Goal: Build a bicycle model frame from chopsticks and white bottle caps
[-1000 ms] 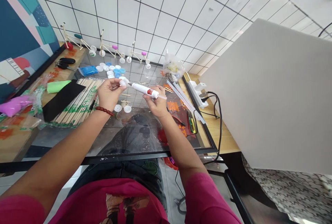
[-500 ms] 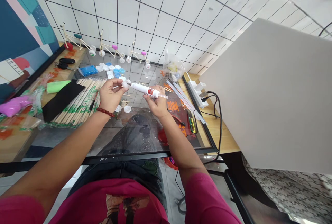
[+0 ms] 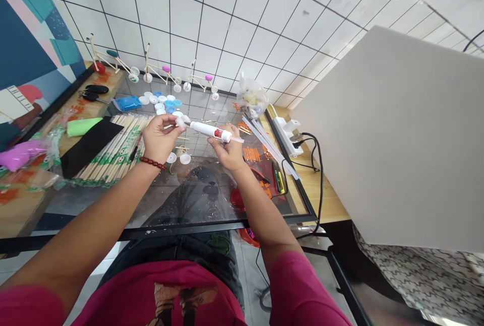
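My right hand is closed around a white hot glue gun with a red part near its back. A clear glue stick pokes out of its rear end, and its tip points left. Between the fingertips of my left hand is a small white, soft-looking piece, pinched right at the glue gun's tip. Its exact kind does not show. Below the hands, white bottle caps with short sticks lie on the glass table.
Stick-and-cap tricycle models line the wall. Blue and white caps and wrapped chopsticks lie on the left. To the right are spare glue sticks, a utility knife, a power strip and black cables.
Both hands stay nearly in place. The glue gun's tip and the white piece have shifted very slightly to the left; the grips are unchanged.
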A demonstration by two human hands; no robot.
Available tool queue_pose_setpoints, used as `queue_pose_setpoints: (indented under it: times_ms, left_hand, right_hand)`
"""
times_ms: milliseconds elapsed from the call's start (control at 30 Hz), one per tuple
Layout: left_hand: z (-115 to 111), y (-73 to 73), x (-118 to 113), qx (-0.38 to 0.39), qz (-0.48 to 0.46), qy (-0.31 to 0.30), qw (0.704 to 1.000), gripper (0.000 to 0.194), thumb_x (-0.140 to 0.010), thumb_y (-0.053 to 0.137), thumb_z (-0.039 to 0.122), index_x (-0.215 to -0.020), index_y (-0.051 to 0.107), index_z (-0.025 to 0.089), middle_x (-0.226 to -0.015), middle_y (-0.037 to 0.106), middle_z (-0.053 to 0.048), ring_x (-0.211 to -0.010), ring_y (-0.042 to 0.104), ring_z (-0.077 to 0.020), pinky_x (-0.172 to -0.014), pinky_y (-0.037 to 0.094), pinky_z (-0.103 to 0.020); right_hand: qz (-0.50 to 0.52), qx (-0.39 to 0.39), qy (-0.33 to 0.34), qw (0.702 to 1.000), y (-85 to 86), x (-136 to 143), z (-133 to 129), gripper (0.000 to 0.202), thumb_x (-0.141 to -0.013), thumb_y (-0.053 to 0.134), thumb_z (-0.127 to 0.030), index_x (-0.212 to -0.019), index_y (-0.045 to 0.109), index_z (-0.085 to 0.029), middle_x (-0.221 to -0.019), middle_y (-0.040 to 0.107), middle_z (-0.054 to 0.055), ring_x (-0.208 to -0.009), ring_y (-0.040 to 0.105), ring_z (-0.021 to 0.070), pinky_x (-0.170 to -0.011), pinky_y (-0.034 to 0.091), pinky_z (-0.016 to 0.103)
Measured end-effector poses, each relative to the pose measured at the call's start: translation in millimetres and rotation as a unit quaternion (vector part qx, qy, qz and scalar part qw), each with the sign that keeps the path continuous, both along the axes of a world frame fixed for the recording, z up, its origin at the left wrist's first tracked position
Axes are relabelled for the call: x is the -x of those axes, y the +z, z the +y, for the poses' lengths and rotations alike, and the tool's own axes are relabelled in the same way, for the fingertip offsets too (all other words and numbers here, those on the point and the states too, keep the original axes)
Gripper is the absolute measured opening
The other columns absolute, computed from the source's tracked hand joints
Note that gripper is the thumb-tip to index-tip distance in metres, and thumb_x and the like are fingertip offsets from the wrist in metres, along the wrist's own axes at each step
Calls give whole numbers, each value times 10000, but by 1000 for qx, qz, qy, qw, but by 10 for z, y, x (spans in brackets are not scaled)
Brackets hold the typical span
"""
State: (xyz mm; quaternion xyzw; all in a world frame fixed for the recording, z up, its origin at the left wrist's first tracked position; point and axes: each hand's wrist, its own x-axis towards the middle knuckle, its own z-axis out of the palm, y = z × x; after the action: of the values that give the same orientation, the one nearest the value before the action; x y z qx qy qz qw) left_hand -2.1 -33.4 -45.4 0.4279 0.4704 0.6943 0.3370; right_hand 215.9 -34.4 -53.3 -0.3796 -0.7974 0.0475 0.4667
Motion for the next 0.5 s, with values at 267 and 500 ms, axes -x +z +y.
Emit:
queue_pose_setpoints:
  times_ms: [267, 500]
  left_hand:
    - [-13, 19, -3, 10, -20, 0, 1000, 351, -587, 914, 68, -841, 710, 200, -974, 776, -36, -999, 750, -214, -914, 633, -354]
    - [-25, 65, -10, 54, -148, -34, 987, 292, -670, 901, 59, -831, 700, 197, -911, 764, -16, -954, 749, -194, -986, 617, -398]
  right_hand:
    - [-10, 6, 7, 1000, 8, -6, 1, 211, -996, 662, -442, -1079, 671, -248, -1043, 761, 70, -1022, 713, 279, -1112, 461, 519]
    - [11, -10, -7, 1000, -1, 10, -11, 217, -1021, 617, -458, -1052, 662, -248, -1027, 774, 75, -1000, 723, 275, -1106, 479, 520]
